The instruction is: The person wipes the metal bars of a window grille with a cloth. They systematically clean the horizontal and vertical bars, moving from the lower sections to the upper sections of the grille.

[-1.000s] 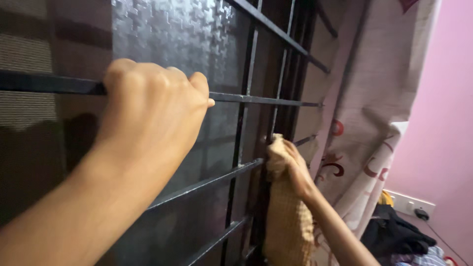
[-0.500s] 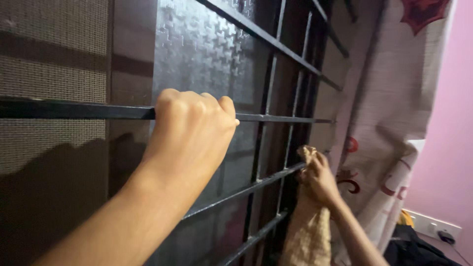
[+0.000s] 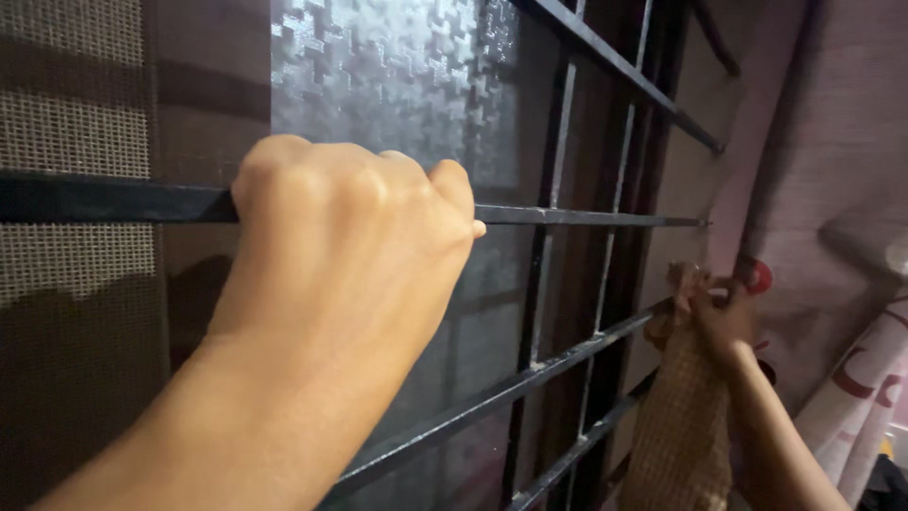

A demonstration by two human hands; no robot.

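My left hand (image 3: 345, 251) fills the near foreground, its fingers closed around a horizontal black bar (image 3: 586, 217) of a metal window grille. Far to the right, my right hand (image 3: 724, 317) grips a tan checked cloth (image 3: 681, 426) and presses it against a lower bar (image 3: 567, 355) at the grille's far end. The cloth hangs down below that hand. Behind the bars is patterned frosted glass (image 3: 397, 85).
A mesh screen panel (image 3: 66, 123) sits at the left behind the bar. A pale curtain with red motifs (image 3: 832, 284) hangs at the right, close to the cloth. Vertical black bars (image 3: 544, 284) cross the horizontal ones.
The view has shifted left and closer. My right hand with the cloth has slid farther right along the lower bar. My left hand keeps its grip on the upper bar.
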